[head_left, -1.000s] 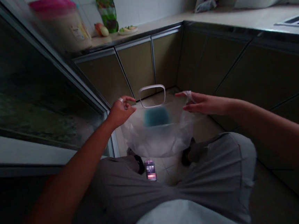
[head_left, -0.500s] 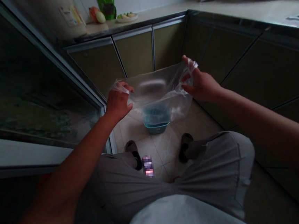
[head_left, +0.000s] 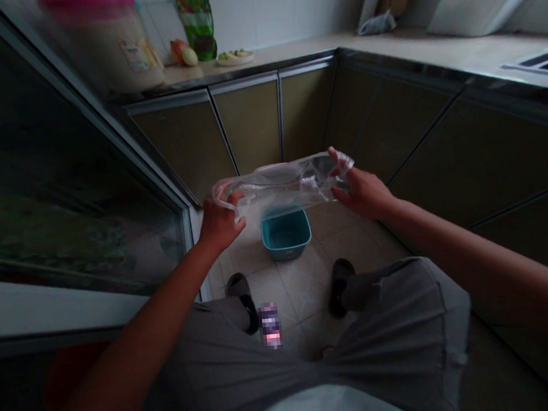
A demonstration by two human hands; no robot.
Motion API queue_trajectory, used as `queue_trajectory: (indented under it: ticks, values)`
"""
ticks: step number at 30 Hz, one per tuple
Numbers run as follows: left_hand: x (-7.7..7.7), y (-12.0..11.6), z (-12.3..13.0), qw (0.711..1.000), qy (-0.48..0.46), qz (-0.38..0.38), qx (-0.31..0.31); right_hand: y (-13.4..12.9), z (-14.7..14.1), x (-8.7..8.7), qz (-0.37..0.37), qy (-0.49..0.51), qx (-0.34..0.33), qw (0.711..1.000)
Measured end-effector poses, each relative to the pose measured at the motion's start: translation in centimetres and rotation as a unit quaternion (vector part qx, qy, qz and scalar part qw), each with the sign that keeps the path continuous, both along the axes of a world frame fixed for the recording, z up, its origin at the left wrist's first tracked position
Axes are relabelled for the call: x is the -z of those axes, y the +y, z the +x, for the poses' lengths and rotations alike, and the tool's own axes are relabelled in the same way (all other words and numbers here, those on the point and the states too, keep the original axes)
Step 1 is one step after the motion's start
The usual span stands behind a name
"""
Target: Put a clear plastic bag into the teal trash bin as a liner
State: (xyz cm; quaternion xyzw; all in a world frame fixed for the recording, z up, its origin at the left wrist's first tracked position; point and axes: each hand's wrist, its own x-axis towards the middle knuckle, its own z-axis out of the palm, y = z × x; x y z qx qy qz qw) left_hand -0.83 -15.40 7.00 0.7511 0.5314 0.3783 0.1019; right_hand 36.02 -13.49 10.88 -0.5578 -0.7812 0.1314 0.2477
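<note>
Plastic bag [head_left: 282, 185], clear, thin, drawn out flat between both hands, held above teal plastic basin [head_left: 286, 235]. Handling, judged: very light, soft, slippery, easily torn; best held by gathered ends, not mid-sheet. Left hand [head_left: 218, 223]: fingers curled, pinching gathered end, left of basin. Right hand [head_left: 362, 191]: fingertips pinching opposite end, right of basin, remaining fingers slightly spread. Floor tiles [head_left: 304, 279] under basin; slippers [head_left: 341, 286] on near side of basin; cabinet doors [head_left: 252, 124] beyond basin.

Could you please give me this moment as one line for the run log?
left grip: clear plastic bag | right grip: same bag, other end | below: teal basin on tiled floor
</note>
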Motion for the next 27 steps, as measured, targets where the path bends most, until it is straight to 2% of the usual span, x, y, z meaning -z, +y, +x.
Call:
queue_trajectory:
  ticks: [4,8,14,19,23,25,27]
  values:
    - [2.4,-0.2,-0.3,0.998,-0.058,-0.034,0.005,-0.8,0.0,3.0,-0.040,0.005,-0.008,0.999]
    - [4.6,-0.4,-0.5,0.999,-0.036,-0.038,0.010,-1.7,-0.1,6.0,-0.078,-0.031,-0.020,0.996]
    - [6.6,-0.8,0.0,0.983,-0.149,-0.107,-0.006,-2.8,-0.3,9.5,-0.146,-0.012,-0.018,0.989]
    - [7.8,-0.6,0.2,0.980,-0.162,-0.111,0.003,-2.7,-0.4,11.1,-0.164,0.028,-0.018,0.986]
    - [9.2,0.2,0.1,0.983,-0.139,-0.120,-0.003,-1.9,-0.5,11.7,-0.162,0.059,-0.012,0.985]
    - [9.8,0.7,0.1,0.978,-0.158,-0.137,-0.020,-1.3,-0.6,11.7,-0.173,0.112,-0.008,0.979]
    - [10.1,1.2,0.2,0.961,-0.223,-0.154,-0.048,-0.7,-0.7,11.5,-0.220,0.188,0.009,0.957]
